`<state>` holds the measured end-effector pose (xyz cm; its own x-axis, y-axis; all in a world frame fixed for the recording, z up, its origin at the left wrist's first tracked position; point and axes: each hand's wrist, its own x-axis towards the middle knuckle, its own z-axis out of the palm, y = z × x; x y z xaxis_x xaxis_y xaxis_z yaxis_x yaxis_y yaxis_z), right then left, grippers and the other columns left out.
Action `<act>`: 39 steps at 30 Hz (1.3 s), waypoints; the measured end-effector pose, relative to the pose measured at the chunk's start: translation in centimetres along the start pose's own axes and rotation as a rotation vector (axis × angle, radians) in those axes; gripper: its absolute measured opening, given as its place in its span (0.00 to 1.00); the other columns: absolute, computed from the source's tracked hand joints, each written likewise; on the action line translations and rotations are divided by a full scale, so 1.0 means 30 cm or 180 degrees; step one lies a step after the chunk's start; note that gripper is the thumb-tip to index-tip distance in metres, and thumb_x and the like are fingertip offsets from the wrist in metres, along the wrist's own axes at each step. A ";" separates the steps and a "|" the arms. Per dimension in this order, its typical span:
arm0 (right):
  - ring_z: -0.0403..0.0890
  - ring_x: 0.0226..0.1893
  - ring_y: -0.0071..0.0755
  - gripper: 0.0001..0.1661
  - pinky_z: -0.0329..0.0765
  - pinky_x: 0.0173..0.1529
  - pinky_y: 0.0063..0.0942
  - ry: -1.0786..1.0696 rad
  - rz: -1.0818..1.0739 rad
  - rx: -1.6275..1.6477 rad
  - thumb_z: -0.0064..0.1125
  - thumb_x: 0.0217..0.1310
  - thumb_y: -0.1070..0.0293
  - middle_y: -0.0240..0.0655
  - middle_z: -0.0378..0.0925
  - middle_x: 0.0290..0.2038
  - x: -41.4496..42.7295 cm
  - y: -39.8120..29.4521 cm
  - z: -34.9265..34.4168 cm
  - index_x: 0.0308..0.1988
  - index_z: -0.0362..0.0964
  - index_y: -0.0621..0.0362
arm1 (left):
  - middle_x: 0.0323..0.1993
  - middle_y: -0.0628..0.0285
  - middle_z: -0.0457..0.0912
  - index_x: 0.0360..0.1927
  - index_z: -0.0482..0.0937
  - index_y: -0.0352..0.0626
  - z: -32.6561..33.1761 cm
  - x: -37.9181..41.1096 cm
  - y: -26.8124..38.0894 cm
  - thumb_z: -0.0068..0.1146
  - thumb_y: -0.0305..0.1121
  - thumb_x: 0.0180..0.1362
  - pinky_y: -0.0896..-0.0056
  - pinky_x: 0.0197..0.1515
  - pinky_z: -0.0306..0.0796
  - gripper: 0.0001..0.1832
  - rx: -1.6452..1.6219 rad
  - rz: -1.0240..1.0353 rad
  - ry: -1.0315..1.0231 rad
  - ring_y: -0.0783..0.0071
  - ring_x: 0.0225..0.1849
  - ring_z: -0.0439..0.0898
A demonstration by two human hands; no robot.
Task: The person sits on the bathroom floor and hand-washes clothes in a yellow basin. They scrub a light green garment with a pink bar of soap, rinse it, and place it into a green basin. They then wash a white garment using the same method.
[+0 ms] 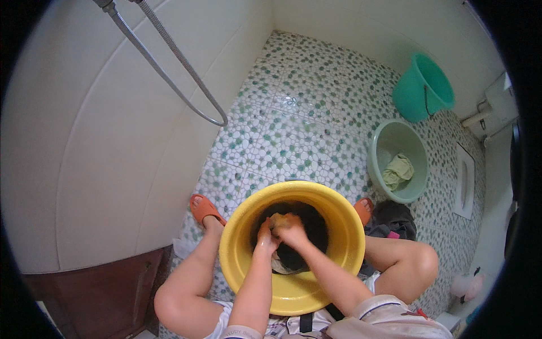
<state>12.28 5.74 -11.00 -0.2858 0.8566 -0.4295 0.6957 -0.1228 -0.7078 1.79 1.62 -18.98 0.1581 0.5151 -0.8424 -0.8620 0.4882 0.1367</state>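
Note:
A large yellow plastic basin [292, 301] stands between my knees, with dark contents [315, 216] at its bottom. Inside it my left hand [266, 237] and my right hand [291, 232] meet, both closed on a light tan cloth [277, 221]. Part of a pale cloth [280, 266] lies lower in the basin, below my hands. My fingers partly cover the held cloth, so its full shape is hidden.
A pale green basin [374, 169] with a light green cloth [398, 171] stands at the right, near a teal bucket [408, 95]. Dark fabric [391, 220] lies beside my right foot. A metal shower hose [169, 80] hangs at the upper left. Pebble-patterned tiles cover the floor.

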 end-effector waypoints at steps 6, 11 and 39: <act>0.78 0.31 0.45 0.15 0.74 0.33 0.41 0.0590 -0.0996 -0.0685 0.57 0.43 0.54 0.42 0.75 0.26 -0.255 -0.247 -0.058 0.24 0.74 0.54 | 0.29 0.64 0.77 0.40 0.75 0.44 0.023 -0.052 -0.034 0.46 0.43 0.59 0.65 0.34 0.73 0.15 -0.0397 -0.0063 -0.1597 0.67 0.31 0.76; 0.76 0.25 0.53 0.18 0.73 0.30 0.44 0.1293 0.0808 0.0146 0.52 0.51 0.54 0.47 0.75 0.25 -0.054 0.000 -0.113 0.23 0.72 0.58 | 0.28 0.67 0.77 0.31 0.75 0.48 0.220 -0.177 -0.096 0.51 0.40 0.55 0.69 0.28 0.72 0.08 0.0400 0.0119 -0.0274 0.73 0.27 0.77; 0.69 0.17 0.16 0.14 0.62 0.15 0.17 -0.0348 0.0979 0.2790 0.53 0.59 0.60 0.25 0.73 0.24 -0.164 -0.010 -0.339 0.43 0.73 0.54 | 0.28 0.65 0.77 0.44 0.71 0.38 0.229 -0.370 0.109 0.55 0.31 0.57 0.84 0.26 0.66 0.13 0.2873 0.2057 0.0204 0.84 0.25 0.73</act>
<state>20.17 6.67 -2.99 -0.2631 0.6772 -0.6872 0.0183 -0.7086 -0.7054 0.51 2.33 -5.60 -0.2418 0.8331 -0.4975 -0.1022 0.4880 0.8669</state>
